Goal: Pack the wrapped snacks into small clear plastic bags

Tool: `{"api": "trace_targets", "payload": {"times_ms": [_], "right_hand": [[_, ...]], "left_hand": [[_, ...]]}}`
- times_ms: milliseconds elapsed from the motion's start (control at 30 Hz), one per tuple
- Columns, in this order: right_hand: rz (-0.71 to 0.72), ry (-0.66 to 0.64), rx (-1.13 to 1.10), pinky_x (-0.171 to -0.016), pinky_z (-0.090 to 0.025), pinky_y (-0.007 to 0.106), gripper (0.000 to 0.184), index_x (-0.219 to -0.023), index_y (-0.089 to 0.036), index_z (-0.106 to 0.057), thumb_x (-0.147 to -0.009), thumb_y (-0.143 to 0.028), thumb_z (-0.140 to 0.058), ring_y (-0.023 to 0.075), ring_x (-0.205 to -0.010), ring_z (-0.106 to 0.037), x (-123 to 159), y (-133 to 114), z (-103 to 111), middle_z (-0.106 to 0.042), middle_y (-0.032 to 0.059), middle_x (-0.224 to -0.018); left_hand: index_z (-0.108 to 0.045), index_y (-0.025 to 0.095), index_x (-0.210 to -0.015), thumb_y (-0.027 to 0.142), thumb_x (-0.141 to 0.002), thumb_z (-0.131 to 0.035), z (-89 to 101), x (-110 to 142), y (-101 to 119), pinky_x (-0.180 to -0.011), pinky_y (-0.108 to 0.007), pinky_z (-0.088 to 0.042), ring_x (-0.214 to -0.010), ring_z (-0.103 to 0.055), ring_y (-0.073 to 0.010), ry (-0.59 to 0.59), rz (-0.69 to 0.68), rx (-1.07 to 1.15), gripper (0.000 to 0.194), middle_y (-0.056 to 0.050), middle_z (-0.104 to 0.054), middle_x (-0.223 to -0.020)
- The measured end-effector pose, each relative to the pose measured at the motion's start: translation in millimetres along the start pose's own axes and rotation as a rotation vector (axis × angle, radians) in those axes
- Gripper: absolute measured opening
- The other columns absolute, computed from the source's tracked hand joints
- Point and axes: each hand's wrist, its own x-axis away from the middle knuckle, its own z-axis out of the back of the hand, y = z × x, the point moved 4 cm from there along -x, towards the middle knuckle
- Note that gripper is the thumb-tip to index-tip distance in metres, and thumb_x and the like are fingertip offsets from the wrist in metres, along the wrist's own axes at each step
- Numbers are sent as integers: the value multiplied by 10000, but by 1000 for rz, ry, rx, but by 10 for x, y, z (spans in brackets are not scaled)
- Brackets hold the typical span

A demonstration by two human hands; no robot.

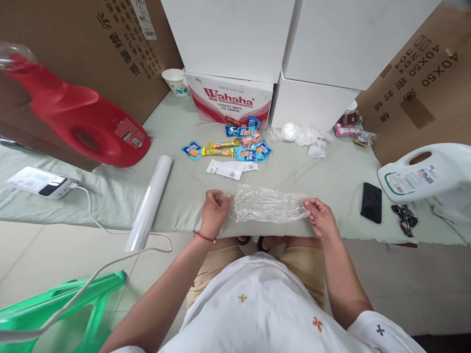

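Note:
A crinkled sheet of clear plastic film (270, 206) stretches sideways between my two hands, low over the front part of the cloth-covered table. My left hand (214, 212), with a red cord at its wrist, has curled fingers and the thumb pressed in at the film's left edge. At the right end, my right hand (321, 215) pinches the film between thumb and fingertips. Beyond the film lie white sachets (225, 169), yellow-wrapped snack sticks (219, 152) and several blue snack packets (247, 154).
A roll of plastic film (150, 203) overhangs the front edge at left, near a red jug (84, 117) and a white power bank (44, 182) with a cable. A Wahaha carton (230, 100) stands behind. Crumpled plastic (303, 135), a phone (371, 202), keys (405, 219) and a white jug (423, 171) are at right.

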Motion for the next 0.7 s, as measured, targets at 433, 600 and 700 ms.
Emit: {"api": "trace_targets", "payload": {"times_ms": [433, 600, 700], "right_hand": [[90, -142, 81, -406, -248, 201, 445, -789, -195, -686, -629, -548, -905, 53, -453, -375, 268, -305, -478, -569, -44, -606], [76, -203, 124, -389, -225, 194, 450, -772, -193, -686, -625, -559, -903, 50, -441, -352, 186, -439, -502, -550, -46, -586], [134, -192, 72, -419, -345, 197, 438, -804, -214, -694, -605, -528, -926, 75, -495, -442, 49, -572, -424, -574, -37, -634]], "left_hand": [[-622, 223, -806, 448, -765, -809, -1127, 886, 140, -971, -494, -383, -1070, -517, -343, -305, -451, -413, 295, -126, -626, -998], [-597, 211, -629, 395, -818, -708, -1128, 680, 148, -825, -383, -441, -797, -553, -219, -550, -177, -32, 286, -46, -612, -728], [-620, 185, -679, 452, -752, -773, -1017, 644, 201, -744, -327, -489, -788, -605, -185, -640, 156, 330, 316, -38, -650, -767]]}}
